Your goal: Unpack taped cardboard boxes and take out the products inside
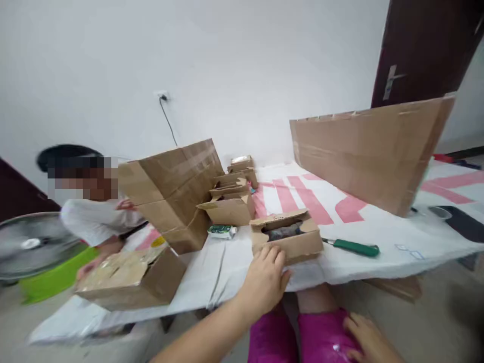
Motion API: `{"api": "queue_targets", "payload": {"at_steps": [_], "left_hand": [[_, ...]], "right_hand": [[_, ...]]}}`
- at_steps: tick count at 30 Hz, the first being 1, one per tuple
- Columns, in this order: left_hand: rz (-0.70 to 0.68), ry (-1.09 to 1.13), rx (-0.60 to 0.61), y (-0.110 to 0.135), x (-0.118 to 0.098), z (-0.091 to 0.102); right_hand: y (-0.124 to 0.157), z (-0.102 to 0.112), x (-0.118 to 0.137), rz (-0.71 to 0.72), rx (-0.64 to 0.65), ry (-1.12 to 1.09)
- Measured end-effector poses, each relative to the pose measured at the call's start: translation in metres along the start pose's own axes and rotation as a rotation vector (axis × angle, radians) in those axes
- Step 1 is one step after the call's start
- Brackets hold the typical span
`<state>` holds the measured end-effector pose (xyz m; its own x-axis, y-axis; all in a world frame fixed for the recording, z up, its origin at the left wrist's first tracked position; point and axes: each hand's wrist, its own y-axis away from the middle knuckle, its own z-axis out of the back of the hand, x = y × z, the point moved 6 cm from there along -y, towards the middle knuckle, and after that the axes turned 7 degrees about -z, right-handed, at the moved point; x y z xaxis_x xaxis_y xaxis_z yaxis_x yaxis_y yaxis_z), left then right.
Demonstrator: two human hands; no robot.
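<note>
Left hand (pixel 264 282), fingers spread, touches the open carton (pixel 286 238) at the bench (pixel 234 272) edge; right hand (pixel 368 338) lies relaxed, uncurled. The carton is best gripped low.

box (pixel 298 246) contents: dark, unclear | right hand (pixel 368 339): cut by edge | fan (pixel 32 245): blurred

Bench (pixel 381 252) under a white sheet with pink bands, and it's crowded with cardboard.

Front and centre at the near edge sits an open box (pixel 286 237), a green-handled tool (pixel 355 247) just to its right. Left of it lies a small green packet (pixel 222 231), then a big box (pixel 177 191). A row of small boxes (pixel 231 205) runs back to the wall. A cardboard slab (pixel 370 151) stands far right, and a flat box (pixel 132 280) lies near left.
</note>
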<state>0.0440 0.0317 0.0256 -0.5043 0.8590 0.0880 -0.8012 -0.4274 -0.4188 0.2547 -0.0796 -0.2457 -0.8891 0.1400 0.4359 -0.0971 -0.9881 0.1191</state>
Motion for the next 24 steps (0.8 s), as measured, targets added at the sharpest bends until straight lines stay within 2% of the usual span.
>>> {"api": "queue_targets", "payload": {"at_steps": [3,5,7,10,13,16,19,21,24], "left_hand": [[0.050,0.040,-0.121,-0.003,0.020,0.008],[0.113,0.012,-0.180,-0.004,0.033,0.011],[0.170,-0.041,-0.189,-0.004,0.044,0.011],[0.167,-0.032,-0.115,-0.003,0.050,0.005],[0.134,0.037,-0.118,-0.002,0.050,0.007],[0.110,0.138,-0.194,-0.006,0.044,0.021],[0.047,0.368,-0.212,-0.014,0.027,0.034],[-0.001,0.559,-0.152,-0.017,0.009,0.035],[0.009,0.850,0.006,-0.013,-0.016,0.021]], "right_hand": [[-0.015,0.046,0.013,0.078,-0.093,-0.040],[-0.020,0.064,0.025,0.121,-0.112,-0.074],[-0.020,0.070,0.036,0.151,-0.093,-0.116],[-0.016,0.071,0.055,0.195,-0.043,-0.236],[-0.013,0.091,0.074,0.228,-0.033,-0.429],[-0.017,0.135,0.096,0.235,-0.064,-0.638],[-0.023,0.175,0.120,0.278,-0.062,-0.835],[-0.026,0.187,0.134,0.304,-0.025,-0.949],[-0.025,0.187,0.146,0.328,0.031,-1.064]]}}
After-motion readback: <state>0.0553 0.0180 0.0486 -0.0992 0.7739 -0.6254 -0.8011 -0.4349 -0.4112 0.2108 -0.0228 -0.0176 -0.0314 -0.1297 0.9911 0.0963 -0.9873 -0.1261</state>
